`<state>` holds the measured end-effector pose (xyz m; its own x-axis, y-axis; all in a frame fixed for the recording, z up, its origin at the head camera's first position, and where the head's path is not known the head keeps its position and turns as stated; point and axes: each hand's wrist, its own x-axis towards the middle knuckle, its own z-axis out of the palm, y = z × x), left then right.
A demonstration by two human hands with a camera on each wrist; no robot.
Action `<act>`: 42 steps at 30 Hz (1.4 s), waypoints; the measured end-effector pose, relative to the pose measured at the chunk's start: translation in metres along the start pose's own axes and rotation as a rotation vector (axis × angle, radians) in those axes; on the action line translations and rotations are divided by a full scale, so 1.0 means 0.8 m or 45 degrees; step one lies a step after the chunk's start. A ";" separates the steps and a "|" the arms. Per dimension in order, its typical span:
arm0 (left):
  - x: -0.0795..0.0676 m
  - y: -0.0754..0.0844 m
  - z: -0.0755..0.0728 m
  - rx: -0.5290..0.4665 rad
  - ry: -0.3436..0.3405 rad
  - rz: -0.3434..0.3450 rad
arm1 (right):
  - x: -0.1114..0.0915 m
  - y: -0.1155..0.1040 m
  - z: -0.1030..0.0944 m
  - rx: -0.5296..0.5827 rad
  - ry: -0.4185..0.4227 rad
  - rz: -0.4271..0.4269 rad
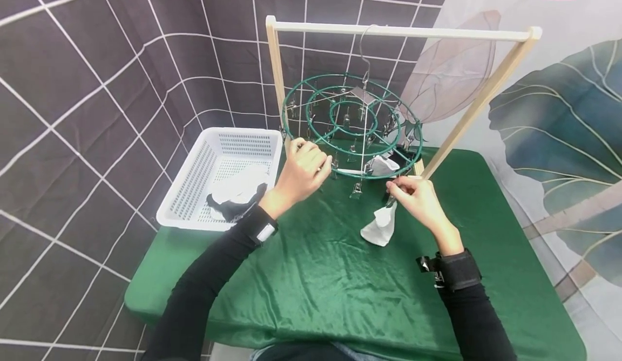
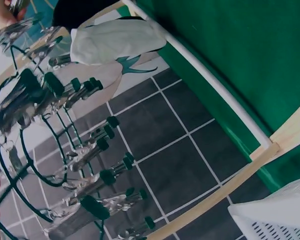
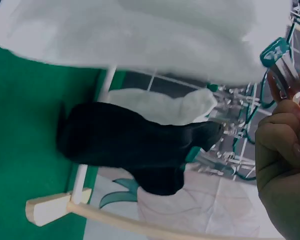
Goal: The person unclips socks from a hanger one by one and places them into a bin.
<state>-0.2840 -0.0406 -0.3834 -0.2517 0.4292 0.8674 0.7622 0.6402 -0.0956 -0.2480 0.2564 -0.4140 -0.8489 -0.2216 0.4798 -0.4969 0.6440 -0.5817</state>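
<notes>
The head view puts the white sock (image 1: 380, 229) toward half past five from the round green hanger (image 1: 351, 101), dangling over the green-covered tabletop (image 1: 301, 291) just under the right hand (image 1: 418, 202). That hand's fingers pinch a metal clip (image 3: 286, 75) at the hanger's five o'clock edge. The left hand (image 1: 301, 169) is at about eight o'clock on the rim, fingers bent; I cannot tell whether they grip the ring or only rest by it. The sock should be light, limp and hard to damage, likely to swing or fold rather than hold a shape; the cuff edge seems the best place to take it, spread flat, while the clip is stiff and springy, best squeezed at its handles. The right wrist view shows what the head view mostly hides: a black sock (image 3: 125, 135) and a second white sock (image 3: 160, 105) hanging beyond the near one. The left wrist view brings out the green tips of the hanging clips (image 2: 107, 176). Only the head view takes in the dark sock (image 1: 233, 209) in the white basket (image 1: 189, 224), toward half past eight.
</notes>
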 end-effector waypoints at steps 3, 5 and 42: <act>0.003 0.014 0.001 0.095 0.018 0.081 | 0.001 -0.010 0.006 0.015 0.005 -0.010; 0.006 0.025 0.002 0.122 -0.010 0.113 | 0.001 -0.018 0.008 0.045 -0.021 0.033; -0.055 0.019 0.007 -0.562 0.075 -1.040 | 0.006 -0.044 0.052 -0.024 -0.065 -0.121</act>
<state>-0.2646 -0.0460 -0.4260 -0.7887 -0.0889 0.6083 0.5228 0.4236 0.7398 -0.2420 0.2022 -0.4188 -0.8067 -0.3190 0.4976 -0.5723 0.6320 -0.5226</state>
